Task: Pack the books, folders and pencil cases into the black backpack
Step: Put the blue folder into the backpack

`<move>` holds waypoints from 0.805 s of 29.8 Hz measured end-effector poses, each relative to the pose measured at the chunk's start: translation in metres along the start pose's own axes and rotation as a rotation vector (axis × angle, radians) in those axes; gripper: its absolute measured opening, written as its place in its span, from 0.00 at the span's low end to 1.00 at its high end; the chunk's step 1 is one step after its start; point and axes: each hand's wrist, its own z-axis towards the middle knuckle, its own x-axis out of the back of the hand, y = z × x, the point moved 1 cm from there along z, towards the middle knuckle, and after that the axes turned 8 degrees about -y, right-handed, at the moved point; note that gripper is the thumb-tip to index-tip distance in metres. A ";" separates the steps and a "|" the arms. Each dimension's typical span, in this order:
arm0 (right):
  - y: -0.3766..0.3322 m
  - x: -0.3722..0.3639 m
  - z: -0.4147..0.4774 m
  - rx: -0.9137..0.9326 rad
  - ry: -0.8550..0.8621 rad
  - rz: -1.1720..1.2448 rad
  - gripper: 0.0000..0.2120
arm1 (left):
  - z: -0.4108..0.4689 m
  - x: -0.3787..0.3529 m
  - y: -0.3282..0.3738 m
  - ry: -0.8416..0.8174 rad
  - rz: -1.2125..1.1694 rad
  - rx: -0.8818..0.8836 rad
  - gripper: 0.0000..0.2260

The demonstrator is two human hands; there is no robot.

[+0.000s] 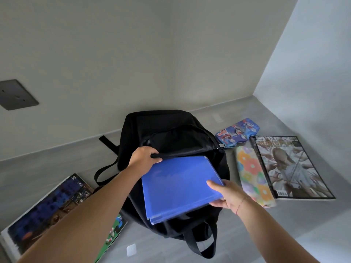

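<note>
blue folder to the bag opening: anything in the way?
Nothing visible. The left hand holds the black backpack mouth open, and the right hand has the blue folder angled with its far edge at the opening.

Backpack (171, 141) mid-floor; folders (180, 186) on its front. Two books (45, 211) left of it; 2 pencil cases (237, 132), magazine (290, 168) right.

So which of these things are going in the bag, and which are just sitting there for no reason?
For the packing job:
black backpack
blue folder, held by the right hand
left hand, holding the bag's opening
cartoon pencil case
flowery pencil case
magazine
dark-cover book
green book

Just there:
grey wall plate
small white square on the surface
</note>
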 end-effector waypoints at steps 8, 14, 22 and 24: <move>0.041 -0.018 -0.019 -0.145 -0.112 0.562 0.04 | 0.000 -0.011 0.016 0.028 0.194 -0.086 0.09; 0.033 -0.049 0.004 -0.090 -0.004 0.580 0.02 | 0.002 -0.008 0.018 0.005 0.148 -0.071 0.08; 0.011 -0.067 0.032 -0.064 0.048 0.557 0.07 | 0.006 -0.002 0.014 0.031 0.082 -0.053 0.07; 0.009 -0.063 0.031 -0.065 0.010 0.532 0.04 | 0.006 -0.006 0.012 0.025 0.074 -0.048 0.07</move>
